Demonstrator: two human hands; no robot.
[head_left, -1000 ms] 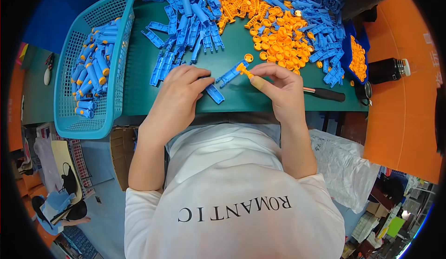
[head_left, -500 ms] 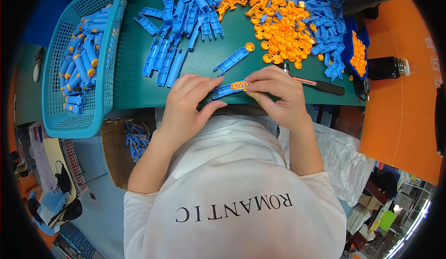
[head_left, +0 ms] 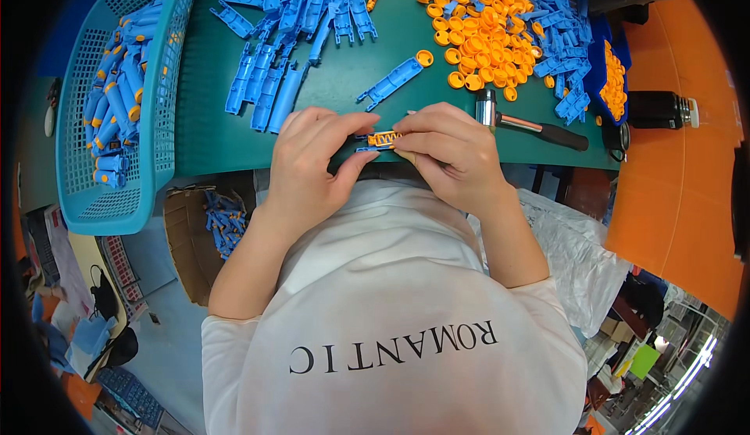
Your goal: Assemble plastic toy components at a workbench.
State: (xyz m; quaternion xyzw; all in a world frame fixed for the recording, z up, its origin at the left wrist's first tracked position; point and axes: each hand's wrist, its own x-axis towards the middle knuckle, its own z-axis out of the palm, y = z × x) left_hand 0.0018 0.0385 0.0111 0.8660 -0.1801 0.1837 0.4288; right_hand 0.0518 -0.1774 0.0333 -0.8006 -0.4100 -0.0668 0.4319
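Observation:
Close to the table's near edge, my left hand (head_left: 311, 168) and my right hand (head_left: 459, 156) face each other over a small blue plastic half shell (head_left: 364, 150). An orange zigzag insert (head_left: 383, 139) lies in or over the shell. My right fingers pinch its right end; my left thumb and fingers close about its left end. Fingertips hide both ends, so how deep the insert sits cannot be told. Just beyond the hands, another blue half shell (head_left: 391, 84) lies open side up, with an orange round cap (head_left: 424, 58) at its far end.
Loose blue shells (head_left: 269, 83), orange caps (head_left: 484, 41) and smaller blue parts (head_left: 562, 52) are heaped across the green table (head_left: 219, 134). A hammer (head_left: 531, 125) lies right of my right hand. A turquoise basket (head_left: 160, 146) of assembled pieces stands left; a black bottle (head_left: 660, 111) is far right.
The orange insert has shifted left along the blue shell, with my right fingers following. My left hand stays at the shell's left end. The view has moved slightly.

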